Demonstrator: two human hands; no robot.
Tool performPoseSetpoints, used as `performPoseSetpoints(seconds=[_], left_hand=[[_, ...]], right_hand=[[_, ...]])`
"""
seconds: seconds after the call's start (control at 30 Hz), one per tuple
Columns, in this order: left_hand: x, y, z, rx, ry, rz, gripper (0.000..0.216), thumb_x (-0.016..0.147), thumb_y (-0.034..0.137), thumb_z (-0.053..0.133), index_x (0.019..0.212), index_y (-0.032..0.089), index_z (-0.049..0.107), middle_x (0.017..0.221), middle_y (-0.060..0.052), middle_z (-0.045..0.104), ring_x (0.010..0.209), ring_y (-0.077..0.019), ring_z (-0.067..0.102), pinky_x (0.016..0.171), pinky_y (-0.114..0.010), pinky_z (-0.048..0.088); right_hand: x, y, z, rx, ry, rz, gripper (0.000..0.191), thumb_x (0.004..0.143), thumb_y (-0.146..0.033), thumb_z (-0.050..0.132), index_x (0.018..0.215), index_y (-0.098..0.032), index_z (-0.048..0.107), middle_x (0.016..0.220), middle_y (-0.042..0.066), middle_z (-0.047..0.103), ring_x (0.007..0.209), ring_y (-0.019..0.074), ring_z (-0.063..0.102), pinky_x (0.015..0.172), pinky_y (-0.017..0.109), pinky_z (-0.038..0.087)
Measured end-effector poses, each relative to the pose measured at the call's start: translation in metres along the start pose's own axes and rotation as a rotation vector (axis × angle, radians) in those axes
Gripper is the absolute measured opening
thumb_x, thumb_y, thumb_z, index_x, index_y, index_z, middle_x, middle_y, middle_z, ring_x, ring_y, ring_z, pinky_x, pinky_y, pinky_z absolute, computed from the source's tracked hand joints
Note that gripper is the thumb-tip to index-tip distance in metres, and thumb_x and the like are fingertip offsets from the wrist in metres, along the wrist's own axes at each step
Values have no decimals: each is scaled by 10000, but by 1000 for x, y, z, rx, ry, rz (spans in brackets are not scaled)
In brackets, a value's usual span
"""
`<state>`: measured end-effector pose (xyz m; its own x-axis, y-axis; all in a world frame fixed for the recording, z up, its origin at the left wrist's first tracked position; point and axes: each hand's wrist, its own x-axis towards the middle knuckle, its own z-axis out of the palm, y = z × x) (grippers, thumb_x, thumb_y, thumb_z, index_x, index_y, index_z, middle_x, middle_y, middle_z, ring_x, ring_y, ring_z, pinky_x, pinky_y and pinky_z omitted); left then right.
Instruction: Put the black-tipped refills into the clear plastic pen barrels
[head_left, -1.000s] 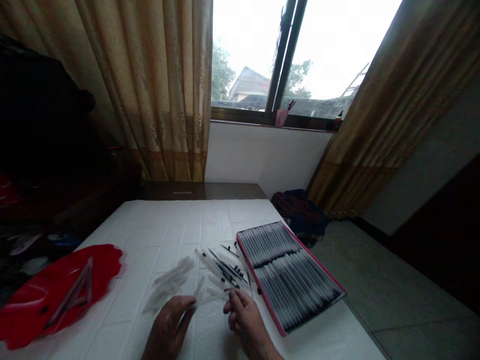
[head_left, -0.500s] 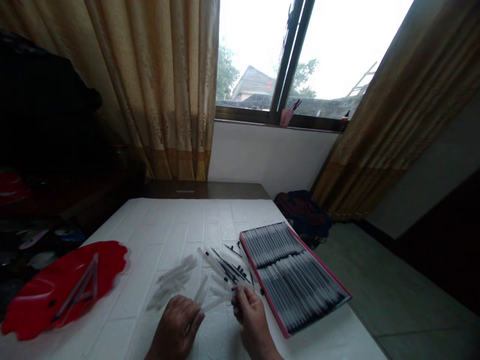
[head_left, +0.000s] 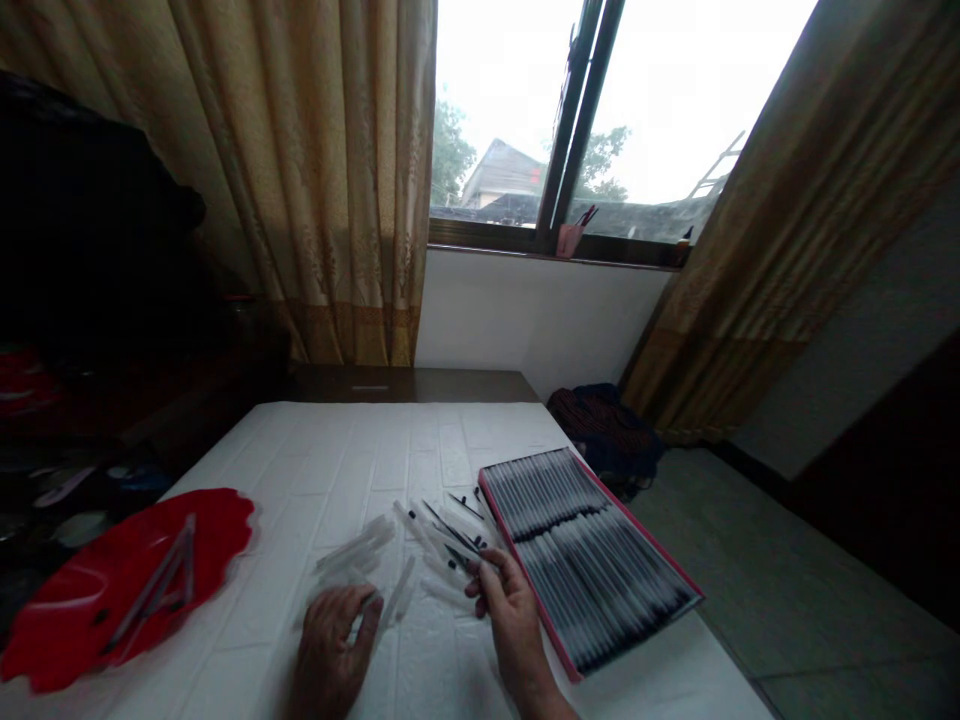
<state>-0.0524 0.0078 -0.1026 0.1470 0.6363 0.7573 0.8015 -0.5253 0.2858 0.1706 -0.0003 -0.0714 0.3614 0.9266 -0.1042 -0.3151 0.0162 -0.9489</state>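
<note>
My left hand (head_left: 332,640) is low over the table with its fingers curled and the thumb close to the forefinger; what it holds, if anything, is hidden. Just beyond it lies a pile of translucent pen barrels (head_left: 356,548), and a loose barrel (head_left: 402,590) rests to its right. My right hand (head_left: 512,615) has thumb and fingertips drawn together over the small black pieces (head_left: 480,542) and thin black pen refills (head_left: 446,522). Whether a piece is between those fingertips, I cannot make out. Beside this hand a pink-edged box (head_left: 551,625) holds rows of black-and-clear pens (head_left: 607,575).
A red scalloped tray (head_left: 56,590) with a few clear barrels (head_left: 161,570) stands at the left of the white brick-patterned table (head_left: 330,455). Dark cloth (head_left: 607,425) is heaped past the table's far right corner. A pink cup (head_left: 568,238) stands on the windowsill.
My hands have moved apart; a translucent barrel was stretched between them before. The left has shifted left, the right a little up and right to the black pieces.
</note>
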Motion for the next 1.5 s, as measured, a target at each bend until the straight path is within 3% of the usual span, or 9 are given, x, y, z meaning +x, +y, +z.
performPoseSetpoints(seconds=[0.2, 0.4, 0.63, 0.87, 1.03, 1.17, 1.33, 1.5], left_hand=[[-1, -7, 4, 109, -5, -27, 318, 927, 466, 400, 977, 243, 621, 870, -29, 701, 799, -184, 651, 771, -328, 465], [-1, -10, 7, 164, -10, -45, 315, 925, 449, 394, 986, 231, 612, 882, -44, 693, 797, -200, 645, 752, -337, 466], [-5, -16, 13, 211, 1, -75, 347, 915, 465, 377, 1029, 232, 607, 886, -49, 700, 787, -211, 650, 741, -341, 468], [-7, -22, 15, 203, 9, -25, 315, 914, 430, 380, 996, 232, 611, 870, -49, 703, 772, -208, 654, 706, -327, 482], [-5, -25, 16, 177, 24, 17, 287, 899, 425, 407, 983, 246, 615, 840, -31, 709, 742, -194, 665, 680, -308, 498], [-3, -25, 15, 167, 21, 31, 272, 899, 411, 410, 972, 248, 615, 828, -22, 711, 727, -181, 670, 668, -293, 505], [-1, -26, 13, 153, 17, 61, 262, 898, 399, 412, 979, 251, 613, 830, -19, 711, 727, -183, 671, 661, -292, 505], [0, -23, 11, 161, 20, 58, 267, 906, 402, 405, 981, 252, 612, 832, -22, 709, 737, -186, 669, 672, -296, 499]], right_hand=[[1, 16, -11, -140, 41, -61, 365, 694, -459, 703, 887, -150, 680, 642, 22, 681, 510, 128, 567, 498, 228, 442], [9, 15, -13, -148, 116, -78, 415, 622, -473, 744, 872, -143, 723, 610, 12, 668, 483, 125, 559, 494, 233, 456], [13, 23, -16, -118, 32, 34, 630, 632, -567, 709, 1062, -114, 637, 540, -3, 651, 350, 101, 495, 358, 200, 363], [8, 15, -30, -225, -34, -46, 465, 726, -568, 632, 872, -129, 680, 548, 10, 641, 365, 91, 483, 378, 195, 359], [4, -12, -49, -478, -47, -252, 339, 783, -489, 596, 851, -185, 728, 622, 42, 688, 466, 157, 571, 451, 243, 432], [9, -45, -69, -786, -41, -386, 196, 797, -327, 569, 841, -236, 736, 828, 68, 741, 759, 238, 668, 679, 294, 485], [12, -69, -88, -1412, -36, -236, 178, 753, -168, 552, 784, -245, 709, 831, 36, 712, 787, 210, 658, 676, 266, 414], [8, -70, -92, -1622, -99, -179, 151, 731, -187, 562, 821, -231, 674, 839, 36, 701, 819, 211, 663, 666, 266, 397]])
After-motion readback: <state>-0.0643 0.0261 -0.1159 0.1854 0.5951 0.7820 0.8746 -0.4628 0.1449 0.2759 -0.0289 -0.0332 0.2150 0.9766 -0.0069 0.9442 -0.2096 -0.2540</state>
